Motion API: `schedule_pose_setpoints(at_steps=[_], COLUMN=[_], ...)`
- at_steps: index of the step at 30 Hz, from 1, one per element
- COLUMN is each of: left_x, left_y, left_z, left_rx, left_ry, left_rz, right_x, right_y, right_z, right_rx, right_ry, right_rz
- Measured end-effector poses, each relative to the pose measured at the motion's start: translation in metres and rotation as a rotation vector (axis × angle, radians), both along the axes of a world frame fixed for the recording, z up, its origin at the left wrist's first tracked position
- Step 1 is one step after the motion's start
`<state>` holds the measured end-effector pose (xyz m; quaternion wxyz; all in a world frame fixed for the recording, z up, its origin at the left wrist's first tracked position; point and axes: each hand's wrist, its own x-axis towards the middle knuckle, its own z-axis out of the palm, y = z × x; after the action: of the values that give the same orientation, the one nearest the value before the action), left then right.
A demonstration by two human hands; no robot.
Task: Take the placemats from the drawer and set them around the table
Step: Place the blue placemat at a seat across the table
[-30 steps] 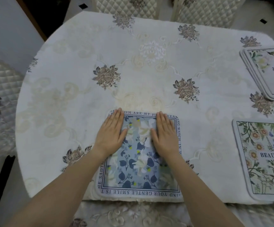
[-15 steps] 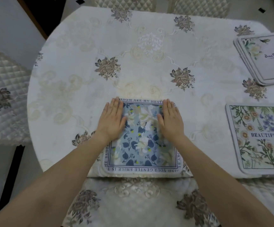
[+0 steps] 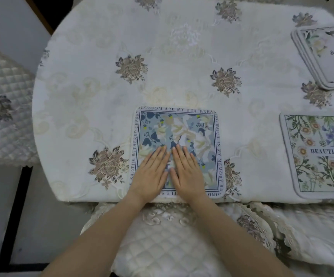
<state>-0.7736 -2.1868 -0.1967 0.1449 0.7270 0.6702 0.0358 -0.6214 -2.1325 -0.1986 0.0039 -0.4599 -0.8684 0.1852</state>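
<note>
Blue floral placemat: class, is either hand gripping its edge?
No: the left hand and right hand lie flat, fingers straight, on the blue floral placemat.

Light: soft, even, dimming toward 9 o'clock.
Shadows: lying faint.
Distortion: table edge bowing at 12 o'clock.
Focus: blurring slightly toward 3 o'clock.

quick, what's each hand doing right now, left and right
Left hand: open, fingers straight, pressing flat on the blue floral placemat.
Right hand: open, fingers straight, flat on the same placemat, holding nothing.
</note>
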Motion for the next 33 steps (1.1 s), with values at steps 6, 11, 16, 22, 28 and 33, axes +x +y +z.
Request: schedule_pose_setpoints(at_steps=[6,11,16,22,28,33], left_x=[-0.036,-0.057,-0.054,-0.049,-0.021,0.014], left_y=[-0.017,-0.028,-0.026,-0.017,0.021,0.029], left_z=[0.001,0.004,0.004,0.024,0.090,0.152], left_rx=[-0.017,-0.055,-0.081,-0.202,-0.118,0.116], left_ry=[0.024,0.065,0.121,0.224,0.001,-0.022], left_rz=[0.038,0.051,0.061,0.053,0.132,0.151], right_x=[0.057,0.074,0.075,0.072,0.069,0.085], right_y=[0.022,0.028,0.030,0.033,0.051,0.050], right_z=[0.005,0.006,0.005,0.020,0.080,0.139], right_rx=[0.016,0.047,0.049,-0.032,-0.142,-0.029], right_ry=[-0.046,-0.088,-0.101,-0.191,-0.029,0.107], right_rz=[-0.058,-0.051,-0.029,0.019,-0.060,-0.068])
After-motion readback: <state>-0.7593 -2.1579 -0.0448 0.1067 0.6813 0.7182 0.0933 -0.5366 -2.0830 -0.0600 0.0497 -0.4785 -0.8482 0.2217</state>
